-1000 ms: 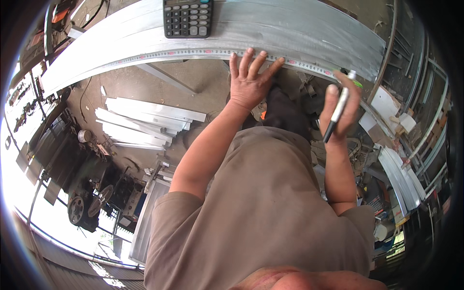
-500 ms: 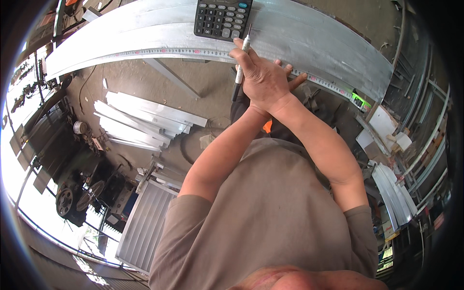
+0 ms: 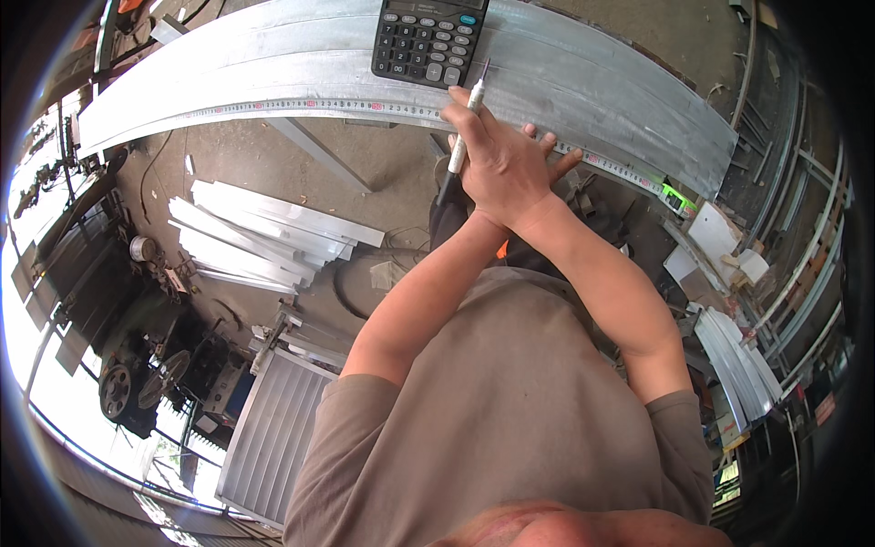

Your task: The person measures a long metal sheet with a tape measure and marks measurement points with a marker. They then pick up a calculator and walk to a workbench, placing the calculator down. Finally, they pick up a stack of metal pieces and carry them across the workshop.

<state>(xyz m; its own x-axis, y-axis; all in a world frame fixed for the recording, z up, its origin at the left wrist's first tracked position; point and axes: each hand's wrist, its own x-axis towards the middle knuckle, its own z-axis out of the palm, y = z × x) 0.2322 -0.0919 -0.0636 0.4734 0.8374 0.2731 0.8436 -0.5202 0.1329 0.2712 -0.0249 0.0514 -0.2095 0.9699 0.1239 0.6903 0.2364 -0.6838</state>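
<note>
My wrists cross at the near edge of a silvery metal panel (image 3: 273,73). On top, my right hand (image 3: 510,178) is closed around a white marker pen (image 3: 461,146). The pen's thin tip points away from me over the panel, and its dark end hangs toward me. Mostly hidden beneath is my left hand (image 3: 563,162); its visible fingers stretch out to the right by the tape's edge. A tape measure blade (image 3: 319,104) runs along the panel's near edge, to a bright green case (image 3: 674,197) at the right. A black calculator (image 3: 424,46) lies on the panel, just beyond my right hand.
Pale metal strips (image 3: 273,232) lie on the floor at the left. Below them stands a ribbed metal panel (image 3: 273,428), beside dark machinery with wheels (image 3: 164,378). More metal strips (image 3: 736,365) and long bars (image 3: 807,237) stand along the right.
The view has shifted slightly, so the panel and calculator sit lower in the picture. My right hand still holds the marker pen, with my left still under it.
</note>
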